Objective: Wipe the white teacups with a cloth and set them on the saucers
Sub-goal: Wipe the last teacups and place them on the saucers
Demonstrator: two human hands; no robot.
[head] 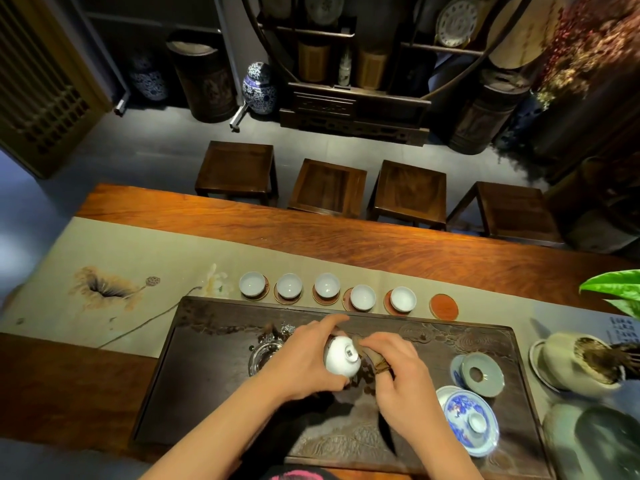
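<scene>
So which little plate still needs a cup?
Find the dark carved tea tray. Just behind its far edge runs a row of saucers on the table runner. The empty saucer is at the right end, a bare red disc; the other five each hold a white cup.

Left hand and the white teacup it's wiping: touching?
Touching. The head view shows the left hand wrapped around the upturned white teacup, its grip closed on the cup's side with no gap, while the right hand presses the brown cloth against it.
</scene>
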